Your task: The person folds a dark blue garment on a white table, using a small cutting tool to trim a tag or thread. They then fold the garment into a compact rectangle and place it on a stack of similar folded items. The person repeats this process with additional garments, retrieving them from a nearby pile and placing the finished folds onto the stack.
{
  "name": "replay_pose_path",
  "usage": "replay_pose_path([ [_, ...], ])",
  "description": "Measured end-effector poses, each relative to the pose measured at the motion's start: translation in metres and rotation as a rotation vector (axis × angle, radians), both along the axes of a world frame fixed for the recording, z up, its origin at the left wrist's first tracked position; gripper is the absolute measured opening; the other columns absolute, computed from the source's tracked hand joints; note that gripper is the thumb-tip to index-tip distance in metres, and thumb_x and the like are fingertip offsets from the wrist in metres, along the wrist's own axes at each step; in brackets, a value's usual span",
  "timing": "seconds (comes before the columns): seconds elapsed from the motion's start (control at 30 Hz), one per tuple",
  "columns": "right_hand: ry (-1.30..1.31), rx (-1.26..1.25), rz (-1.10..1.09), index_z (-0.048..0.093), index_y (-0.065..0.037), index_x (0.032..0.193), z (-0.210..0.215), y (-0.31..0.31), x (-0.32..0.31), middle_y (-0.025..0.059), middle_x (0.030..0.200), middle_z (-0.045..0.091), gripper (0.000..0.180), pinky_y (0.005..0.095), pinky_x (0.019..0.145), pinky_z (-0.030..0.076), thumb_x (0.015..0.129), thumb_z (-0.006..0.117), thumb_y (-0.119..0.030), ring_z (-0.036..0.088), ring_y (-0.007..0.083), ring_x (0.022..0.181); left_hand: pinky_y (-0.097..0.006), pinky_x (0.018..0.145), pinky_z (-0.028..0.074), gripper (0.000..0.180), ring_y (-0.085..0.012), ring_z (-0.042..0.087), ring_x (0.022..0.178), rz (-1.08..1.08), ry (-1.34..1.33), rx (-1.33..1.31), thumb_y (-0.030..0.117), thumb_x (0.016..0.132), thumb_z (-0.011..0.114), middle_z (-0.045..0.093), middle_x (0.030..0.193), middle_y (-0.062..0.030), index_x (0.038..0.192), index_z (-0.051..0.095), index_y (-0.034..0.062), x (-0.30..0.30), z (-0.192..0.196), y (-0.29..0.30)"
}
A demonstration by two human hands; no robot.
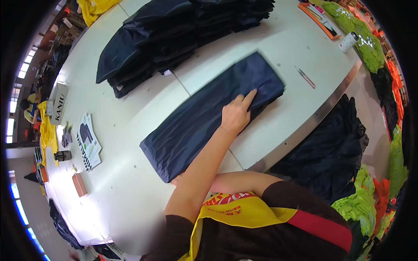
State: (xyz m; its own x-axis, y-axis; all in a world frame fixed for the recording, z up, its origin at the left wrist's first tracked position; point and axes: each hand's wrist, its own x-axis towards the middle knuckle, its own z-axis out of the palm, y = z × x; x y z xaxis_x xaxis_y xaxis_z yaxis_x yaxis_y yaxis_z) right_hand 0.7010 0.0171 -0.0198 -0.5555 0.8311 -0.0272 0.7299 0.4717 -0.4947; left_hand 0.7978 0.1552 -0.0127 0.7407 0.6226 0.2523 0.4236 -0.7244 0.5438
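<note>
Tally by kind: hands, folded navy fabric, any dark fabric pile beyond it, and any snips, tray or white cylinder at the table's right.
Hands (left hand, right hand): 2
Folded navy fabric bundle: 1
Dark fabric pile: 1
Thread snips: 1
Orange-edged tray: 1
White cylinder: 1
Total: 7

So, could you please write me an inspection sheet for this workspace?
Surface: pale table with a seam and a few dark specks.
Job's things: folded navy cloth lying flat; dark pile beyond it.
Clutter: snips, orange tray, white cylinder to the right; leaflet, dark jar, brown box to the left.
Hands: left hand on top of the navy cloth, one finger extended; right hand at its near corner, mostly hidden, grip unclear.
Cables: nothing seen.
Surroundings: dark heap and lime cloth at right; another person far left.
</note>
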Motion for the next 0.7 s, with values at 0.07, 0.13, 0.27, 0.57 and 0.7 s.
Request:
replay_pose_path([
  [0.07,0.035,-0.041,0.034,0.050,-0.007,0.122,-0.009,-0.002,0.005,0.0186,0.126,0.048,0.053,0.0434,0.096,0.034,0.083,0.055,-0.043,0.045,0.0294,0.117,-0.040,0.066,0.050,0.058,-0.0312,0.059,0.078,-0.005,0.194,-0.067,0.013,0.073,0.063,0.056,0.082,-0.0114,0.128,0.047,0.0193,0.010,-0.029,-0.007],
  [0.13,0.120,-0.052,0.069,0.053,-0.006,0.118,-0.033,0.003,-0.005,0.0187,0.122,0.052,0.050,0.0410,0.094,0.037,0.083,0.055,-0.041,0.049,0.0277,0.113,-0.040,0.070,0.051,0.052,-0.0292,0.060,0.083,-0.016,0.150,-0.083,0.023,0.077,0.060,0.058,0.088,-0.0130,0.127,0.048,0.0158,0.017,-0.019,-0.014],
  [0.27,-0.119,-0.488,0.431,0.065,-0.005,0.099,0.052,0.040,0.059,0.0194,0.099,0.064,0.037,0.0390,0.082,0.048,0.084,0.054,-0.037,0.062,0.0288,0.093,-0.039,0.078,0.049,0.030,-0.0305,0.059,0.093,-0.047,-0.056,-0.068,0.025,0.081,0.061,0.062,0.099,-0.0146,0.105,0.063,0.0063,-0.043,0.013,-0.005],
  [0.57,-0.350,0.399,-0.852,0.041,-0.002,0.132,-0.049,0.094,0.253,0.0144,0.139,0.037,0.072,0.0456,0.107,0.017,0.084,0.045,-0.057,0.026,0.0287,0.132,-0.049,0.107,0.016,0.065,-0.0304,0.026,0.133,0.478,0.542,0.120,0.051,0.087,0.046,0.034,0.142,-0.0144,0.134,0.038,0.0060,-0.227,-0.029,0.015],
  [0.7,-0.393,0.360,-0.842,0.040,-0.003,0.132,-0.035,0.105,0.253,0.0149,0.139,0.037,0.069,0.0480,0.107,0.016,0.086,0.046,-0.053,0.027,0.0309,0.131,-0.044,0.107,0.020,0.065,-0.0364,0.030,0.129,0.786,0.442,0.158,0.043,0.085,0.054,0.036,0.138,-0.0188,0.133,0.038,0.0026,-0.237,-0.020,0.004],
])
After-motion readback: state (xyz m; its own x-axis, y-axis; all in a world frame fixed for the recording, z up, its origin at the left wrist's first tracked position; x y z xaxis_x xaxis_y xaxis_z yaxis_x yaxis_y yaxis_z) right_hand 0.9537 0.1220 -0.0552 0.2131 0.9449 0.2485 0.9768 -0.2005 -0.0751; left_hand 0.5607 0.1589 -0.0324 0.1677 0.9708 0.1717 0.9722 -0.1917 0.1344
